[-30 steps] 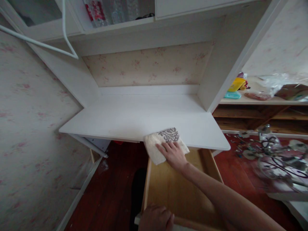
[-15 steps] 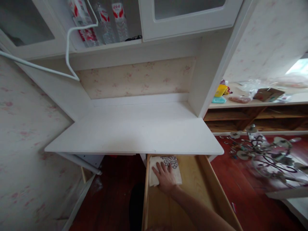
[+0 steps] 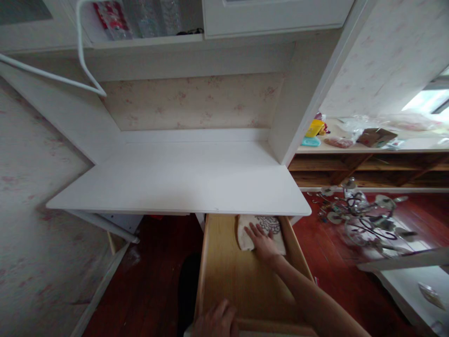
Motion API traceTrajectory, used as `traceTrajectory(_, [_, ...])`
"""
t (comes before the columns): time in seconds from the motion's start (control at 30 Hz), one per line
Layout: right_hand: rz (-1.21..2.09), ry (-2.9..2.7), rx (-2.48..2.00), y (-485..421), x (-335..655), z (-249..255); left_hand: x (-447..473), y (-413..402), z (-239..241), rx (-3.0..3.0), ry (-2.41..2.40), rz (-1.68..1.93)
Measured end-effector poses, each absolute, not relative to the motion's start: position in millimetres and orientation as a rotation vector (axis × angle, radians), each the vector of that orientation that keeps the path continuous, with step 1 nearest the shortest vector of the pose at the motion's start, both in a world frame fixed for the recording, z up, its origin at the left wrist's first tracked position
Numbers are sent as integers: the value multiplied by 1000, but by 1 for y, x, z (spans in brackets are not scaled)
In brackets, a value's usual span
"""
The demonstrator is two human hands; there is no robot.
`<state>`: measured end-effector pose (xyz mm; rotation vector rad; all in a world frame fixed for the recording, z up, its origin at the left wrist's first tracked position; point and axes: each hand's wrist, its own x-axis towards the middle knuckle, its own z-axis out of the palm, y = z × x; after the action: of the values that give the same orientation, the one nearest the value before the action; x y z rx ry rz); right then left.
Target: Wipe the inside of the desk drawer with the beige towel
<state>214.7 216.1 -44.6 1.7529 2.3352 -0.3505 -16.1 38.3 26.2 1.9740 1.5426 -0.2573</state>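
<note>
My right hand [image 3: 264,244] lies flat with spread fingers on a folded white cloth [image 3: 247,239] with a dark curly pattern. This cloth rests on the wooden bottom of a pulled-out drawer [image 3: 228,267], near its far right corner. At the lower edge of the view, my left hand [image 3: 216,320] has its fingers bent over the drawer's near left corner. The drawer sits under the right half of a white desk [image 3: 182,180].
White cupboards with plastic bottles [image 3: 145,18] hang above the desk. A bent white rod [image 3: 82,51] juts in at upper left. A chandelier [image 3: 368,217] lies on the red floor at right. Behind it stands a low shelf unit [image 3: 372,164] with bags and a box.
My right hand and the cloth have moved from the drawer's left side to its right side. My left hand has come into clear view at the drawer's near edge.
</note>
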Motion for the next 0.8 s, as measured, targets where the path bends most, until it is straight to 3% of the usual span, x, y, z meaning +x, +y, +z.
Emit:
traceTrajectory(0.27, [-398,2422,1716,216,243,-21,-19,49,75,1828,1453,117])
traceTrajectory(0.43, [-441,2402,1694,198,241,-10,-40,57,77,1782,1491,402])
traceTrajectory(0.8, [-902,2448,1295,106,253,-10,-41,53,59,1844,1581,282])
